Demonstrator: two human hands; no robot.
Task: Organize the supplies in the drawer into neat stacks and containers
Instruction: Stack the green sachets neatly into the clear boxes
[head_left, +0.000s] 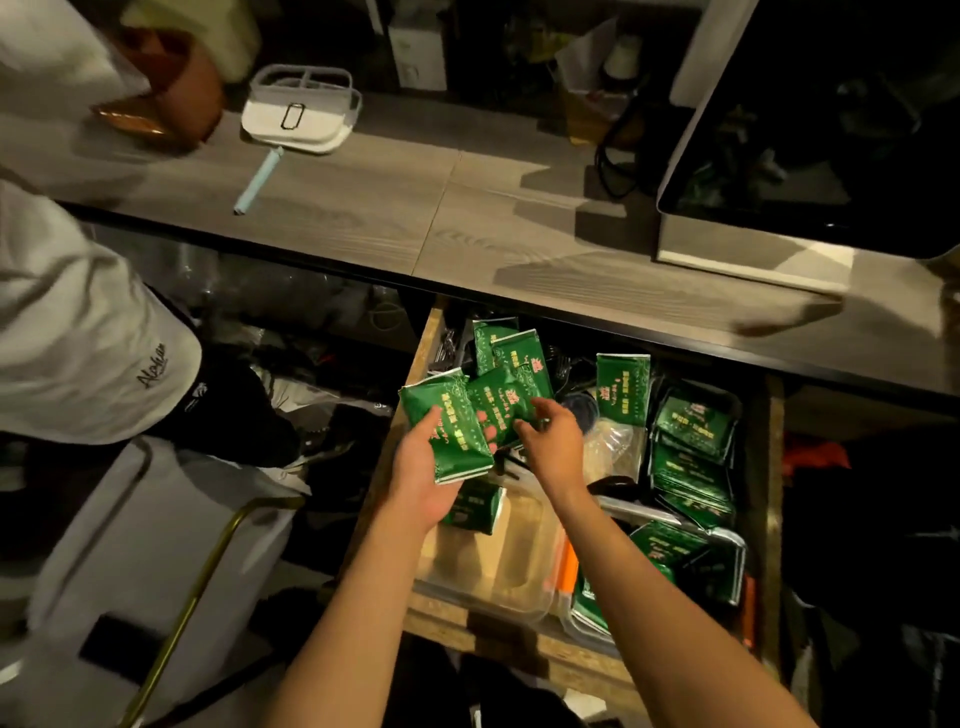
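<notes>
An open wooden drawer (774, 467) under the counter holds many green foil packets. My left hand (423, 467) grips a fan of these green packets (452, 415) above the drawer's left side. My right hand (553, 441) is beside it, fingers curled on the right edge of one packet (506, 402) in the same bunch. More packets stand at the back (623, 387) and lie stacked in a clear tray (693, 452) on the right. A clear plastic container (498, 571) sits at the drawer's front left under my forearms.
The grey wood counter (415, 208) carries a white lidded container (301, 111), a pale blue pen (257, 182) and a dark appliance (810, 156) at the right. Another person in a white shirt (67, 338) stands close on the left. A chair with a brass frame (208, 561) is below left.
</notes>
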